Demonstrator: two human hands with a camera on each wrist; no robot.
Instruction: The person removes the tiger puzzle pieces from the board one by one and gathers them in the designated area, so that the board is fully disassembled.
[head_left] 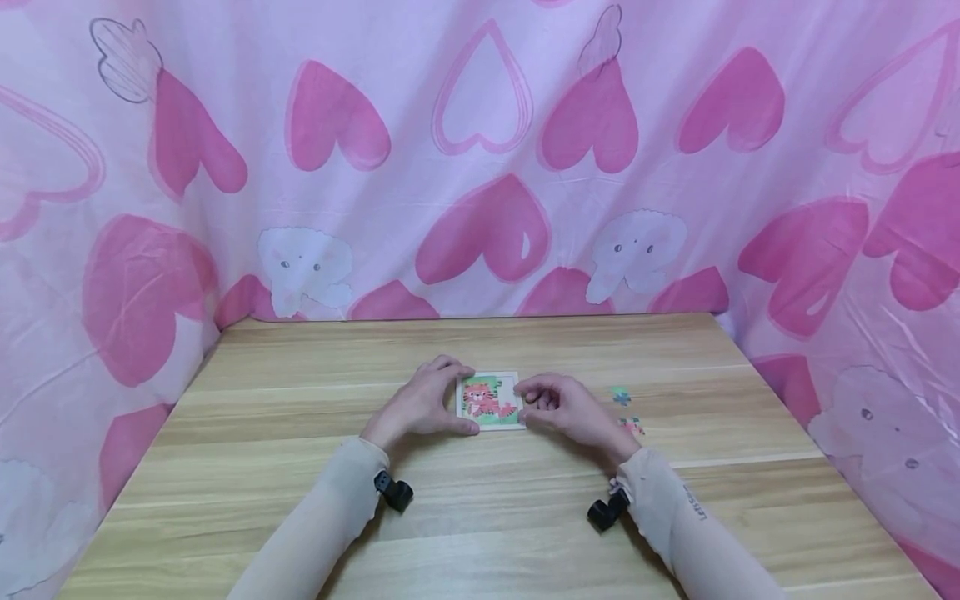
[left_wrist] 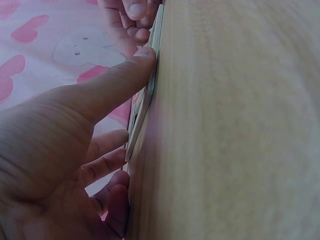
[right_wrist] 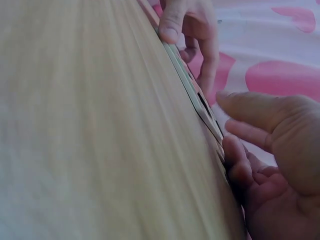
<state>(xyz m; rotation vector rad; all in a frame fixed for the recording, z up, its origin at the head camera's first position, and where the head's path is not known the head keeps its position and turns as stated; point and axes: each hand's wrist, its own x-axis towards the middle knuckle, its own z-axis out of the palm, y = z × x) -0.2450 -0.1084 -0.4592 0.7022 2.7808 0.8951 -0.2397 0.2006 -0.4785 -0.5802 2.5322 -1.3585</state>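
White-rimmed puzzle (head_left: 480, 402) on the table (head_left: 495, 521), between the two hands. Left hand (head_left: 422, 402): grip clamped on the puzzle's left end, thumb at the near edge, fingers at the far left corner. Right hand (head_left: 567, 408): at the right edge, fingers bent, thumb and index tips apart in the head view; cannot tell whether a piece sits in that grip.

Tiger picture filled at left and near side; gap at far right. Handling, judged: light, stiff, apt to slide if pushed; hold by opposite rims, clear of the pieces.

Right of the right hand: far loose piece (head_left: 621, 396), near loose patch (head_left: 632, 427), count unclear. Probably thin; pinch by edges, tabs may bend. Beyond the table: pink heart-print cloth (head_left: 480, 187).
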